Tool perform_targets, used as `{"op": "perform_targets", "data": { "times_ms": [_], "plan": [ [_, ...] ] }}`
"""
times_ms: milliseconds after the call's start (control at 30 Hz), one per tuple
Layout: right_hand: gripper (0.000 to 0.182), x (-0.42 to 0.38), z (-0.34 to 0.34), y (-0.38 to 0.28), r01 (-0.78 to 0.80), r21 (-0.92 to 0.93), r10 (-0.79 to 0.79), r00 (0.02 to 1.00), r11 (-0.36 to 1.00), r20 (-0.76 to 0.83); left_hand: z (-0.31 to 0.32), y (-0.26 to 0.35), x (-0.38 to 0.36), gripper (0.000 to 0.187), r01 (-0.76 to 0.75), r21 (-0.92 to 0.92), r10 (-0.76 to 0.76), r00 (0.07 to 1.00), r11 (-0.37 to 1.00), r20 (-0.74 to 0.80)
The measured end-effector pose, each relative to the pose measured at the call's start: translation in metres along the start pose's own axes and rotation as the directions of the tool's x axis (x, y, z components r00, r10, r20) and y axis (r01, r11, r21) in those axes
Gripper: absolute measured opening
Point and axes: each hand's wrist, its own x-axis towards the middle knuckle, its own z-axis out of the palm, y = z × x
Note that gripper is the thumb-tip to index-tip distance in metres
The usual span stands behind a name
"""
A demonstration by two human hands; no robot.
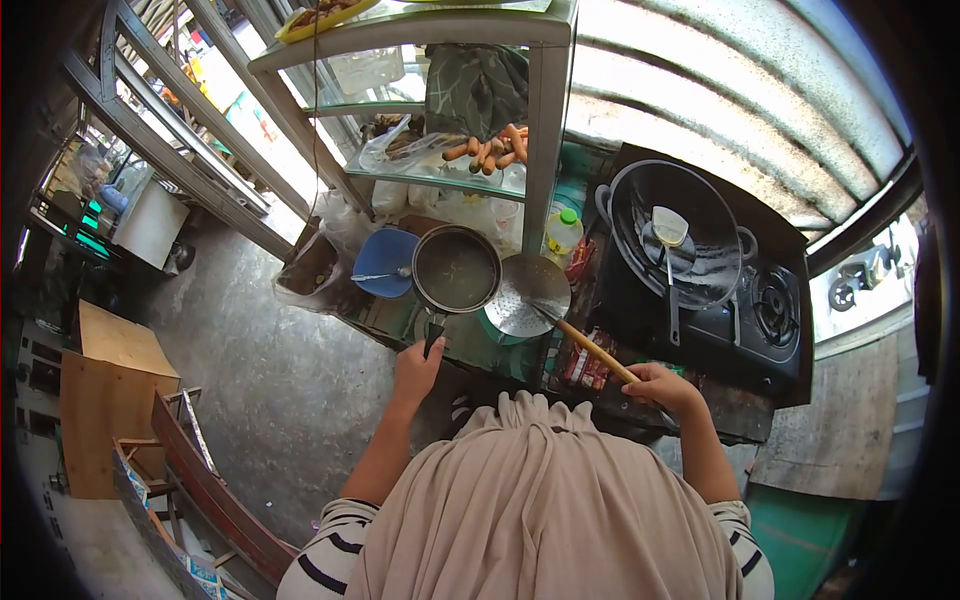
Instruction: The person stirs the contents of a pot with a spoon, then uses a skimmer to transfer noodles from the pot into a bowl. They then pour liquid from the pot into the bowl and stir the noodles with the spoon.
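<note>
a black wok (pixel 668 232) sits on the stove (pixel 770 320) at 2 o'clock, a spatula (pixel 670 250) lying in it. sausages (pixel 490 148) lie on a glass shelf (pixel 440 178) at 12 o'clock. a blue bowl (pixel 385 262) with a spoon (pixel 378 276) is near centre. a green-capped bottle (pixel 565 232) stands by the shelf post. wooden boards (pixel 110 400) lean at 9 o'clock.

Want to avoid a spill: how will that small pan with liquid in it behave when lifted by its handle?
The pan probably feels front-heavy, since the left hand grips only its handle end. Its liquid looks likely to slosh if tilted. Rigid metal; it shouldn't flex.
</note>
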Motion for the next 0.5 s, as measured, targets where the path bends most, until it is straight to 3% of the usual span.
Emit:
{"op": "perform_targets", "data": {
  "times_ms": [33,100,133,200,300,500],
  "plan": [
    [0.037,0.0,0.0,-0.001,-0.001,-0.007,0.001,1.0,1.0,-0.003,0.0,-0.002,0.0,0.045,0.001,0.0,-0.001,1.0,1.0,0.001],
    [0.037,-0.003,0.001,-0.006,0.0,0.007,0.0,1.0,1.0,0.001,-0.003,0.0,-0.001,0.044,0.208,-0.253,-0.182,0.976,0.945,0.122],
    [0.037,-0.003,0.002,-0.009,0.003,0.021,-0.003,1.0,1.0,0.004,-0.006,0.004,-0.001,0.044,0.21,-0.253,-0.184,0.975,0.944,0.123],
    [0.037,0.0,0.002,-0.011,0.006,0.037,-0.006,1.0,0.999,0.016,-0.014,0.017,-0.003,0.04,0.376,-0.37,-0.316,0.925,0.85,0.213],
    [0.037,0.007,-0.001,-0.01,0.014,0.058,-0.017,0.999,0.998,0.038,-0.03,0.039,-0.004,0.041,0.468,-0.484,-0.382,0.884,0.74,0.271],
    [0.036,0.008,-0.001,-0.028,0.039,0.013,-0.039,0.998,0.999,0.047,-0.052,0.062,-0.007,0.038,0.503,-0.567,-0.383,0.864,0.653,0.326]
  ]
}}
